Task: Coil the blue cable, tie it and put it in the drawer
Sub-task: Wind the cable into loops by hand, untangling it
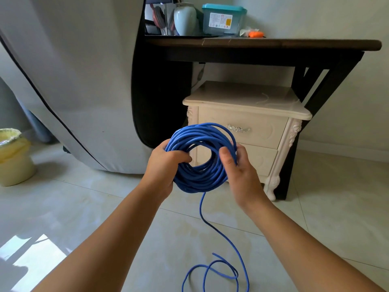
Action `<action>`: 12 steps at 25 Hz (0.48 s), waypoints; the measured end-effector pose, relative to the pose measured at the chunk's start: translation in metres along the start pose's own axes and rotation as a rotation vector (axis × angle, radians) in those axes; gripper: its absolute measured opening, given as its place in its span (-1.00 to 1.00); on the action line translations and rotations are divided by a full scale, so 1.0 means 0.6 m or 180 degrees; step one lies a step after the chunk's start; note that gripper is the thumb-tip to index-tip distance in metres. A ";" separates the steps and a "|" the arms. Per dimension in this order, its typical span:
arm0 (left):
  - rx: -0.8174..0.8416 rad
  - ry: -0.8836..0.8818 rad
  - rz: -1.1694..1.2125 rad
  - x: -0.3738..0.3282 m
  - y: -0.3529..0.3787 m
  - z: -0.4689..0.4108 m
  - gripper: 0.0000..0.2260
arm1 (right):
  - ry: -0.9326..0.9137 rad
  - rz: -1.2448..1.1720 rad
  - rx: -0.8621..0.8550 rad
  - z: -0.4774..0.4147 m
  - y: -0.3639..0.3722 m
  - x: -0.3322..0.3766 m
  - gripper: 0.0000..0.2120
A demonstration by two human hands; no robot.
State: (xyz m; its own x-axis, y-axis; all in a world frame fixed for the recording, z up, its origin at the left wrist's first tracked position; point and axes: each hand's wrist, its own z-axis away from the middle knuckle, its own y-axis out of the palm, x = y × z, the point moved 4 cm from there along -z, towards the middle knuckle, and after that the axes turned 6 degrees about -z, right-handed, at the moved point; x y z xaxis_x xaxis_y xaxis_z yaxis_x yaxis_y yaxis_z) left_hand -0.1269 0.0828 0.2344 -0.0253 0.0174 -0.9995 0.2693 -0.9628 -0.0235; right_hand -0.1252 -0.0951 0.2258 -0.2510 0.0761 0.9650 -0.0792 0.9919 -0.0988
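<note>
The blue cable point(200, 178) is wound into a thick round coil held up in front of me. My left hand point(164, 165) grips the coil's left side, fingers wrapped through its hole. My right hand point(240, 171) holds the right side, thumb on the front of the loops. A loose tail drops from the coil's bottom and lies in loops on the floor near the lower edge of view. Behind the coil stands a cream nightstand with a shut upper drawer point(242, 128) bearing a silver handle; a lower drawer is partly hidden by my right hand.
A dark wooden table point(263, 44) stands over the nightstand, carrying a pale vase point(185, 18), a teal-lidded box point(224, 20) and an orange object. A grey fabric cover point(73, 81) hangs at left. A yellow-lined bin point(12, 157) sits at far left on the tiled floor.
</note>
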 end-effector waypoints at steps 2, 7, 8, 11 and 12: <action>0.0039 -0.0039 0.0174 -0.003 -0.003 0.004 -0.78 | -0.0033 -0.0023 -0.0019 -0.009 -0.007 0.002 -0.61; 0.0072 -0.0314 0.0560 0.002 -0.001 0.007 -0.79 | 0.0085 -0.0142 -0.0026 -0.032 -0.025 0.000 -0.54; 0.0052 -0.0339 0.0627 0.002 -0.001 0.006 -0.79 | 0.0092 -0.0151 -0.0001 -0.031 -0.024 0.005 -0.58; -0.0040 -0.0408 0.0857 0.003 -0.001 0.005 -0.81 | 0.0268 -0.0354 0.0004 -0.022 -0.015 0.011 -0.68; -0.0102 -0.0495 0.0998 0.005 -0.001 0.003 -0.82 | 0.0453 -0.0487 0.0008 -0.017 -0.009 0.007 -0.70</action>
State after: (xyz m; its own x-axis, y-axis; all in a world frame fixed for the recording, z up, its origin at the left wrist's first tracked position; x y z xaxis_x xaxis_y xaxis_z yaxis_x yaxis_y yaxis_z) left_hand -0.1289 0.0828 0.2311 -0.0824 -0.3215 -0.9433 0.3173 -0.9058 0.2810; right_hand -0.1160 -0.0994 0.2328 -0.0971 -0.0617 0.9934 -0.1085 0.9928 0.0511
